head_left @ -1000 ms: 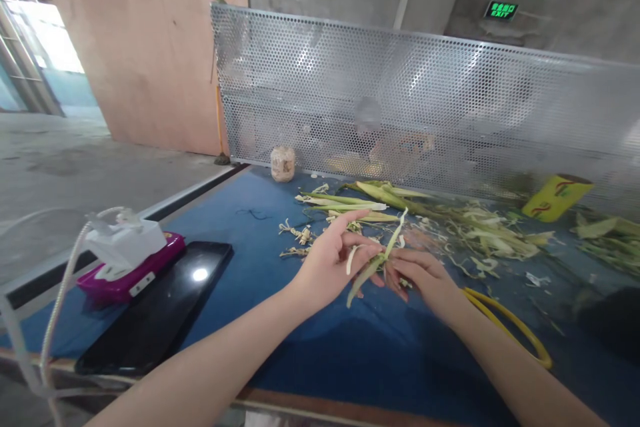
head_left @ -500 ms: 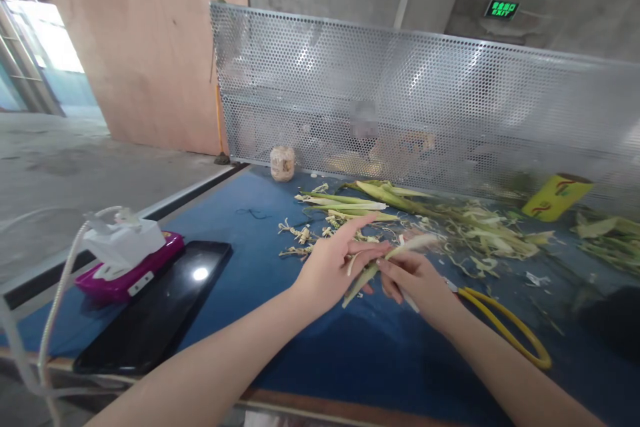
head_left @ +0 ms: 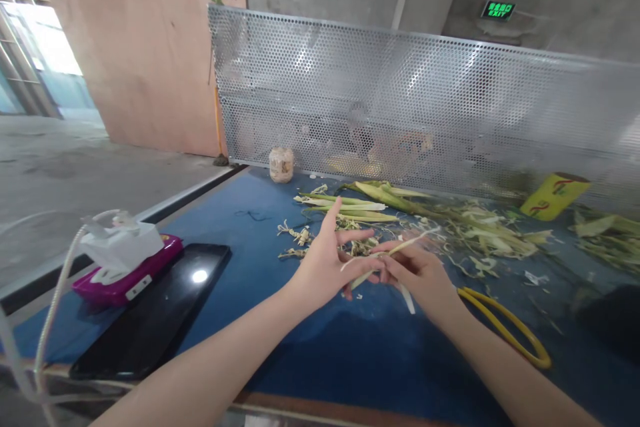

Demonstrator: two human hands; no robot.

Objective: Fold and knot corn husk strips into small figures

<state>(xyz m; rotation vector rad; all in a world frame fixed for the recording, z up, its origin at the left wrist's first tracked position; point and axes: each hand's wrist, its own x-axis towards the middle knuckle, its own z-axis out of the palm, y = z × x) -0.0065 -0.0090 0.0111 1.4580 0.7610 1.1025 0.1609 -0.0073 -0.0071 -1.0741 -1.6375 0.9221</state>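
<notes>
Both hands meet over the blue table [head_left: 310, 347]. A pale husk strip [head_left: 409, 240] sticks out up and to the right between them, with other ends hanging below. My right hand [head_left: 413, 273] pinches it with thumb and fingers. My left hand [head_left: 333, 263] has its thumb raised and some fingers spread, while its lower fingers close on the strip near the right fingertips. Behind the hands lie green husk leaves [head_left: 350, 207] and small knotted husk pieces [head_left: 297, 233].
Yellow-handled scissors [head_left: 510, 330] lie beside my right forearm. A black phone [head_left: 155, 313] and a purple power strip [head_left: 115, 280] are at the left. Farther back stand a jar [head_left: 281, 165], a yellow roll [head_left: 555, 197], shredded husks [head_left: 495, 233] and a perforated metal screen [head_left: 400, 93].
My left thumb has swung upward and its fingers have shifted on the strip. The strip's upper part now looks narrower. My right hand has barely moved.
</notes>
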